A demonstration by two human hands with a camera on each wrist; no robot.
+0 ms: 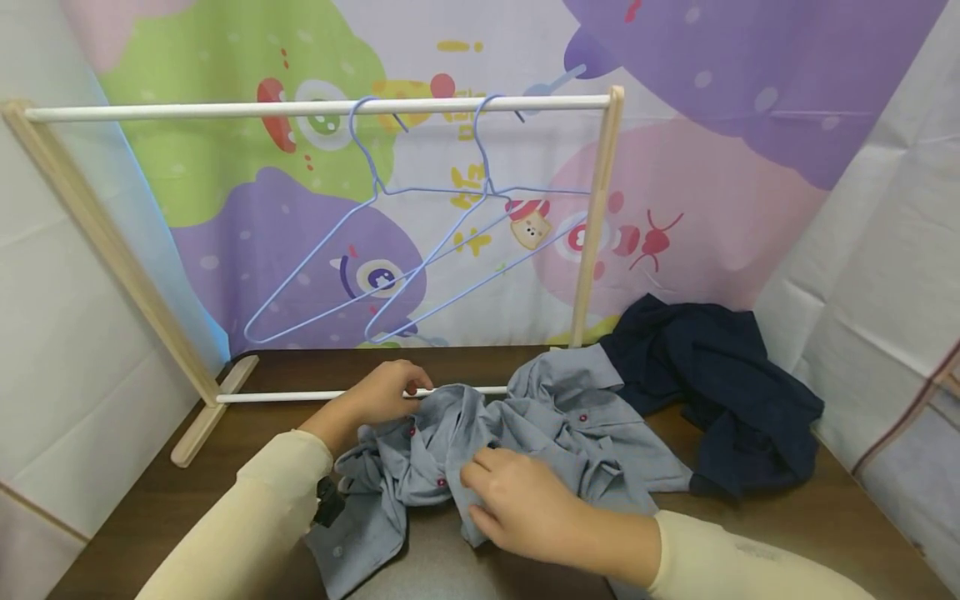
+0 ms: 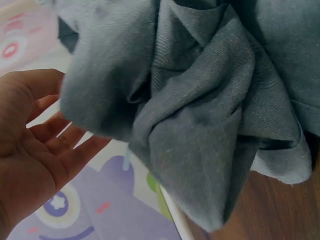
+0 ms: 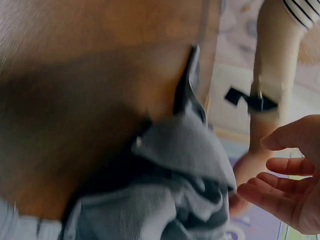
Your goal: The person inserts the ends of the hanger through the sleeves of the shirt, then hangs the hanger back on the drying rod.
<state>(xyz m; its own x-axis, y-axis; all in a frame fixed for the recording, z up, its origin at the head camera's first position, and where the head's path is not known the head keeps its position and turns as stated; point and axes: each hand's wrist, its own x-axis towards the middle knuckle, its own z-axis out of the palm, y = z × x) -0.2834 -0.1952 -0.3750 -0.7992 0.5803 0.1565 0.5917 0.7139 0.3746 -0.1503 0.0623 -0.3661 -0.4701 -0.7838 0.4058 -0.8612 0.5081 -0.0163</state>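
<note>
Crumpled grey-blue cotton shirt with red buttons (image 1: 517,433) lies on dark wooden table (image 1: 225,450), just before white-and-wood rack's lower rail (image 1: 300,397). Left hand (image 1: 386,392) rests on shirt's far edge, fingers relaxed. Right hand (image 1: 525,504) pinches near fold (grip looks light). Step, likely: sorting shirt out; next calls for finding collar.

Beyond my hands I see a wooden clothes rack (image 1: 600,217) standing on the dark tabletop (image 1: 757,525), its white top rail (image 1: 225,109) crossing the view above them. Two light-blue wire hangers (image 1: 420,267) hang side by side from that rail, tilted and overlapping. The rack's lower white bar (image 1: 292,397) runs just past my left hand. Off to the right of my hands lies a crumpled navy garment (image 1: 720,392). Behind everything hangs a cartoon-printed backdrop (image 1: 480,50), with white sheeting (image 1: 870,275) on the right side.
</note>
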